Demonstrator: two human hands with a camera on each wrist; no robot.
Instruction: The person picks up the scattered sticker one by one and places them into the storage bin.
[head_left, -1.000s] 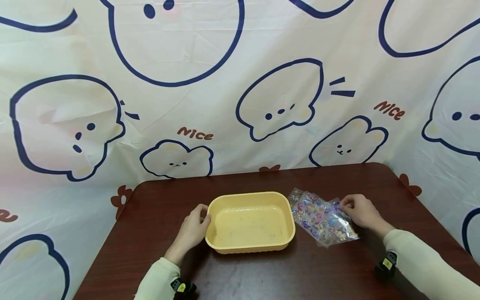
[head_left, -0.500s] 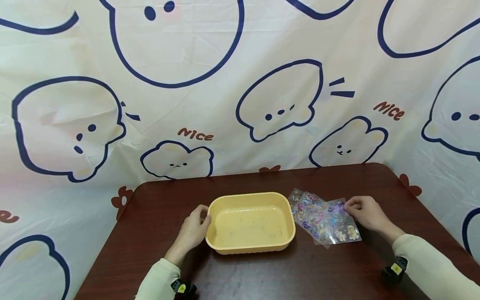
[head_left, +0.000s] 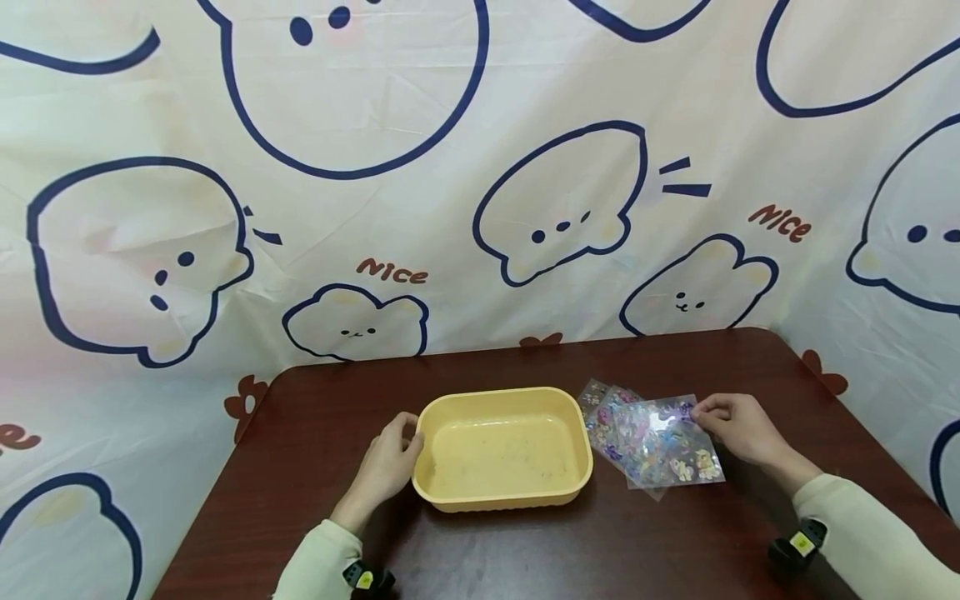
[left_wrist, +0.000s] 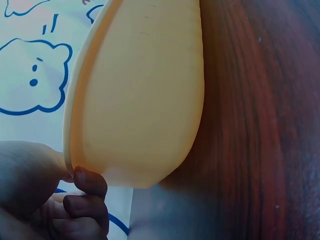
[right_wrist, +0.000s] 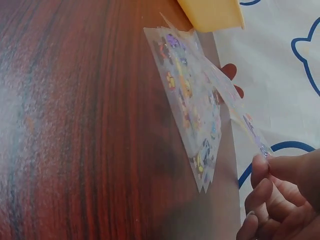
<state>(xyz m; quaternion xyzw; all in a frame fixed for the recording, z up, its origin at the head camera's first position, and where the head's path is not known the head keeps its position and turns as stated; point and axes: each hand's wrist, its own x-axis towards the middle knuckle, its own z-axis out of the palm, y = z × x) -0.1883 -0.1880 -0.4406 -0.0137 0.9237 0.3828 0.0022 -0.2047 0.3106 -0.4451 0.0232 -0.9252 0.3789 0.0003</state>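
A shallow yellow plastic basin [head_left: 504, 457] sits on the table with its inside bare. My left hand [head_left: 384, 463] pinches its left rim between thumb and fingers, which the left wrist view shows close up. To the basin's right, my right hand [head_left: 741, 427] pinches the corner of a clear sticker sheet [head_left: 670, 450] with small colourful figures. In the right wrist view this sheet slants upward from the other sticker sheets [right_wrist: 187, 95], its held edge lifted off them. Those sheets lie fanned against the table, partly hidden beneath it in the head view.
The dark brown wooden table [head_left: 495, 558] has rounded far corners. A pale curtain [head_left: 420, 208] printed with blue bear outlines hangs behind it and on both sides. Each wrist wears a small black camera, such as the right one [head_left: 798, 546].
My right hand has drawn the top sticker sheet slightly right, spreading it apart from those below. The left hand stays on the basin's rim, and the basin has not moved.
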